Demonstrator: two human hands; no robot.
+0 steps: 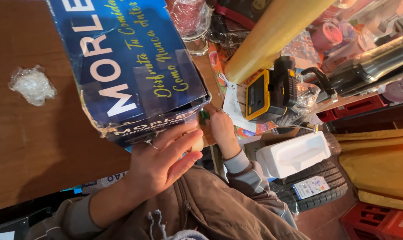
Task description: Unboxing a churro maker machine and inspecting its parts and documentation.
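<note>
Box (130, 66) at twelve o'clock: your left hand (159, 162) braces its end, fingers spread wide, while your right hand (220, 129) pinches something green beside its corner.

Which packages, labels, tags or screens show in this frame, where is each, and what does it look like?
Cardboard box: on the wooden table, dark blue, white and yellow lettering, torn lower corner; left hand against it.
Paper tag: beside the right hand, white, rectangular.
Yellow device: right of the tag, dark screen.
Sticker: on the tyre, white, coloured marks.

Blue box (130, 66) blocks; bare tabletop (37, 146) leftward.
</note>
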